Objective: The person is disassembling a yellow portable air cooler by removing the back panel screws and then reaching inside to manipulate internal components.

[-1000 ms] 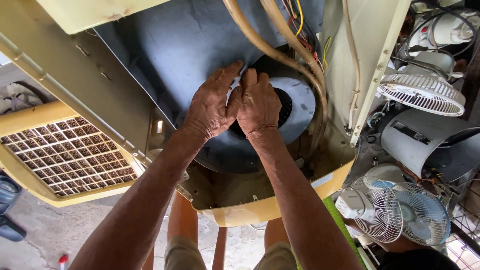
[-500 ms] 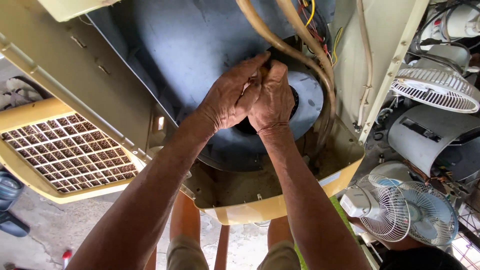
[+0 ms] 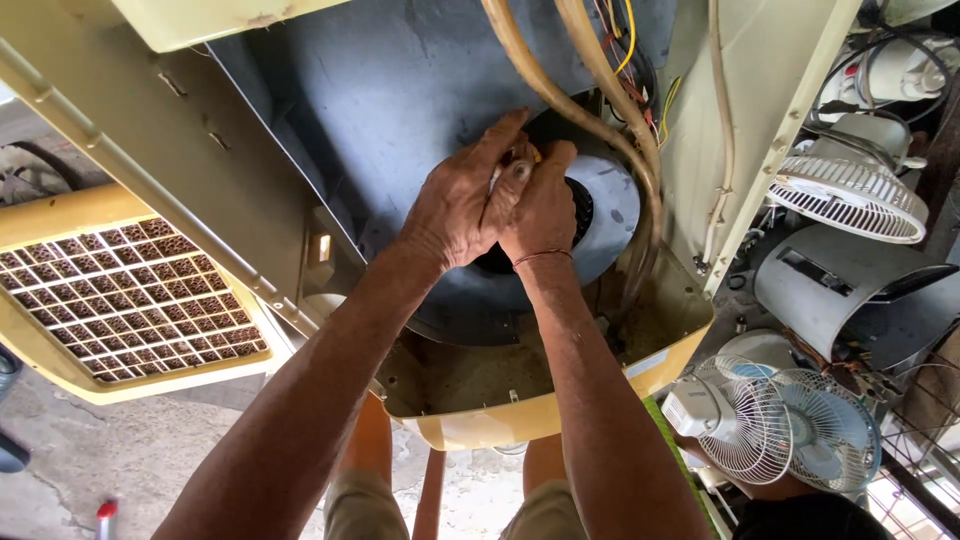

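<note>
floor: cracked grey concrete (image 3: 90,455); right: stacked fans (image 3: 800,425); daylight

Matt grey sheet-metal housing (image 3: 400,110), glossy cream plastic casing (image 3: 560,410), smooth tan rubbery hoses (image 3: 560,95), rough concrete floor (image 3: 90,450)

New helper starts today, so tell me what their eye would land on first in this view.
Both hands, the left hand and right hand, pressed together at the hub of the round blower housing inside the open cream-yellow cooler cabinet. To the left hangs a honeycomb grille panel; to the right, small fans lie piled.
</note>
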